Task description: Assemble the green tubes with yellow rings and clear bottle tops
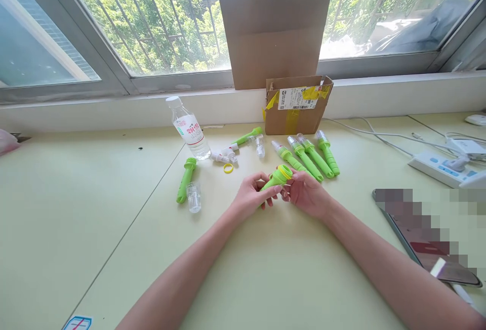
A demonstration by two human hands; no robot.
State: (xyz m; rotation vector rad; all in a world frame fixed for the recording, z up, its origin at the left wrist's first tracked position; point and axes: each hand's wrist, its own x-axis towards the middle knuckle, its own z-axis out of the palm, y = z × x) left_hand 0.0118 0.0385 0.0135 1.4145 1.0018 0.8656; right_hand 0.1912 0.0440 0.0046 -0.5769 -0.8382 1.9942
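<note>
My left hand [255, 194] is wrapped around a green plastic handle [274, 178], its wide, hollow end tilted up to the right. Around that end sits a yellow ring [284, 172], where the fingertips of my right hand [304, 192] pinch it; some of those fingers are hidden behind the handle. To the left lie another green handle [186, 180] and a clear ribbed cap [194, 198]. A loose yellow ring [228, 168] rests beyond my left hand, beside small white-tipped parts [229, 155]. Several green handles with clear caps [306, 153] lie beyond my right hand.
A water bottle [191, 130] and an opened cardboard box [294, 110] stand near the window ledge. Another green handle [248, 136] and a clear cap [260, 145] lie between them. At right are a white power strip [440, 168] with cables and a phone [425, 239].
</note>
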